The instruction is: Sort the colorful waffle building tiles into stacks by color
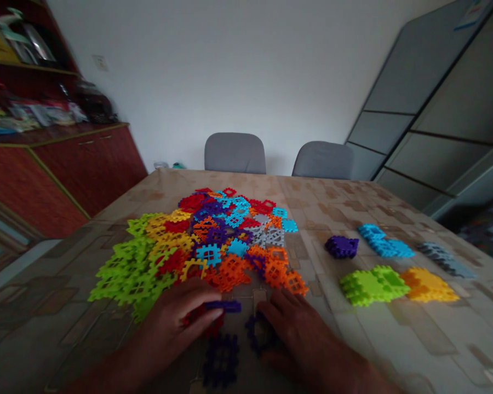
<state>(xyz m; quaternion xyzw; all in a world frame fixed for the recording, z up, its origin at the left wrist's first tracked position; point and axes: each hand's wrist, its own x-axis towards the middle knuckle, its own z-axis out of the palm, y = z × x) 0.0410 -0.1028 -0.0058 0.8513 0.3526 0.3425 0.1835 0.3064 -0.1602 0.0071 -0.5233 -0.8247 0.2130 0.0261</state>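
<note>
My left hand (184, 312) pinches a purple interlocking plastic tile (230, 306), seen edge-on, between thumb and fingers. Under that hand lies a red tile (211, 324), partly hidden. My right hand (290, 323) has its fingers curled over a dark purple tile (253, 336) with a large round opening; its thumb is mostly out of sight. Flat on the table between my forearms is another dark purple tile (222, 358) with a window grid. Just beyond my hands spreads a heap of mixed tiles, with lime green tiles (127, 273) at left and orange tiles (230, 271) nearest.
Sorted stacks stand at the right: purple (342, 247), light blue (384, 241), grey (443, 258), lime green (373, 285) and yellow-orange (429, 284). Two grey chairs (235, 153) are across the patterned table (312, 208). A red-brown cabinet (90, 169) is at left.
</note>
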